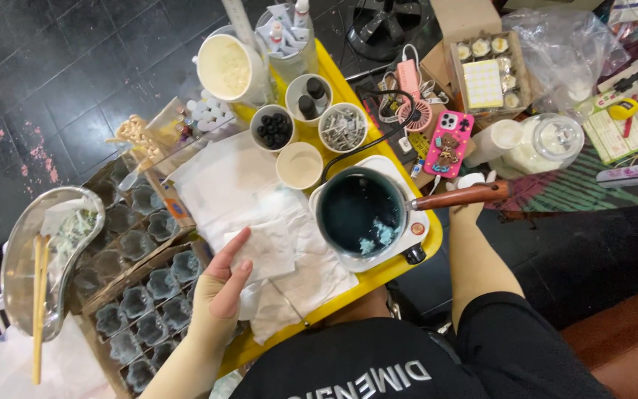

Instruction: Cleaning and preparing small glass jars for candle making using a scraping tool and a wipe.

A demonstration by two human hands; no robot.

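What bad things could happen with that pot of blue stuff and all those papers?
1. The right hand holds the wooden handle of the saucepan on the small hotplate, which sits near the yellow tray's edge; a bump might spill the dark blue liquid.
2. The white tissues under the left hand lie right beside the hotplate and could scorch if it is hot.
3. The cup close to the pot might get knocked over.

Far desk: cups and pitcher crowded, no passage. Right: saucepan with handle blocking. Near centre: flat tissues, open approach.
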